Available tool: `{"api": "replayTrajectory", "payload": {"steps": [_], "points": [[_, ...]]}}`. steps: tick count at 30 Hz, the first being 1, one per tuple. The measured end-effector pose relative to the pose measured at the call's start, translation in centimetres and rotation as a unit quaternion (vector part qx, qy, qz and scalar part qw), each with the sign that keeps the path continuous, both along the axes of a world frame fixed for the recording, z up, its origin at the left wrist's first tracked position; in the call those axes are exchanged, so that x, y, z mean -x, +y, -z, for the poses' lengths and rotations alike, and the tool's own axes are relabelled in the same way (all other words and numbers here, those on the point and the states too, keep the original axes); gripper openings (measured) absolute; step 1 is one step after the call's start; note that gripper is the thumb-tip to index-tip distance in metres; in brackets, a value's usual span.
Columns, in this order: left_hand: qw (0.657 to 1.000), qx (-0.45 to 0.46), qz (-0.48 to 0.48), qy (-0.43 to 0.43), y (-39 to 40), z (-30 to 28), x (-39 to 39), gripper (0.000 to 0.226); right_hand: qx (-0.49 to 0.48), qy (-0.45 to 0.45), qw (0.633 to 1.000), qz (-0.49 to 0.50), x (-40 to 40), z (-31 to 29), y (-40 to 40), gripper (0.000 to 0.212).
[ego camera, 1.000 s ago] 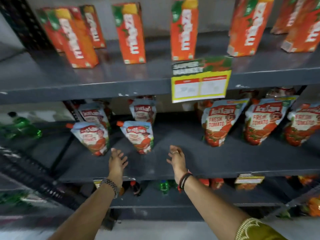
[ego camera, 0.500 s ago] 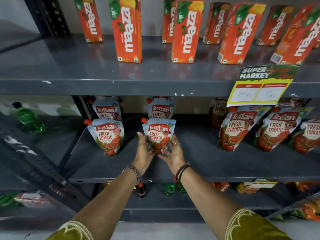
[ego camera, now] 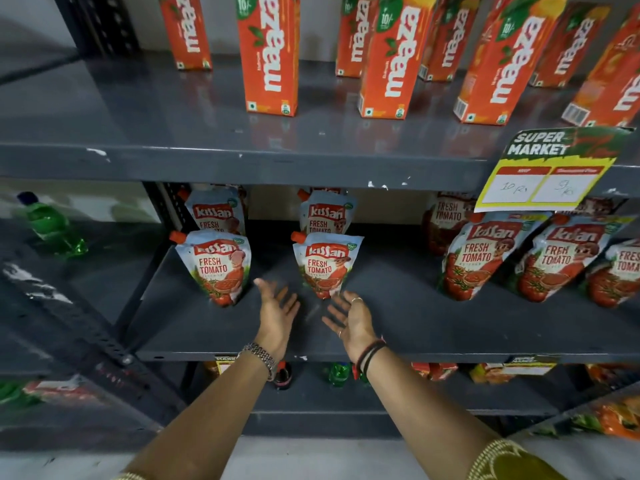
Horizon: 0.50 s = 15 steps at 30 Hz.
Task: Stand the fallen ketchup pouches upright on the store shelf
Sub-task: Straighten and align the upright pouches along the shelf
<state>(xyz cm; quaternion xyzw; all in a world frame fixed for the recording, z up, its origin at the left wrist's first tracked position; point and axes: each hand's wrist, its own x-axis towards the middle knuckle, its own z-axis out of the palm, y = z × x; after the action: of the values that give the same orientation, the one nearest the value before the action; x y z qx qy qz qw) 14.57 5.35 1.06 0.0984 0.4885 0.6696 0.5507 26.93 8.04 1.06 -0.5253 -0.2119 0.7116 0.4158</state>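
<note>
Red-and-white ketchup pouches stand on the grey middle shelf [ego camera: 415, 327]. The middle front pouch [ego camera: 325, 265] stands upright with another pouch [ego camera: 323, 211] behind it. At the left stands a front pouch [ego camera: 218, 266] with one more [ego camera: 214, 211] behind. Several pouches at the right, such as one [ego camera: 479, 258] and its neighbour [ego camera: 557, 261], lean to the right. My left hand [ego camera: 277, 313] and my right hand [ego camera: 349, 320] hover open, palms facing each other, just below the middle front pouch without touching it.
Orange juice cartons [ego camera: 272, 57] stand on the upper shelf. A yellow price tag [ego camera: 543, 174] hangs from that shelf's front edge at the right. A green bottle [ego camera: 52, 226] lies on the neighbouring rack at the left. Small bottles and packs fill the lower shelf [ego camera: 337, 374].
Both hands held the middle front pouch half a second ago; they have let go and drawn back toward me. The pouch stays upright.
</note>
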Motion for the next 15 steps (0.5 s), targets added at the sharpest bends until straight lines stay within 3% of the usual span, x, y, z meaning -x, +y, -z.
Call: {"api": "replayTrajectory", "payload": {"steps": [3, 8, 15], "points": [[0.994, 0.048, -0.096, 0.032, -2.1, 1.3, 3.4, 0.070, -0.006, -0.012, 1.000, -0.029, 1.4, 0.8, -0.7, 0.038], [0.972, 0.099, -0.201, 0.069, -4.2, 1.2, 10.5, 0.045, -0.032, -0.009, 0.995, -0.089, 6.3, -0.1, -1.3, 0.040], [0.993, 0.048, -0.017, 0.107, -3.5, -1.2, 13.9, 0.073, -0.054, 0.027, 0.987, -0.149, 14.0, -2.1, -2.6, 0.046]]}}
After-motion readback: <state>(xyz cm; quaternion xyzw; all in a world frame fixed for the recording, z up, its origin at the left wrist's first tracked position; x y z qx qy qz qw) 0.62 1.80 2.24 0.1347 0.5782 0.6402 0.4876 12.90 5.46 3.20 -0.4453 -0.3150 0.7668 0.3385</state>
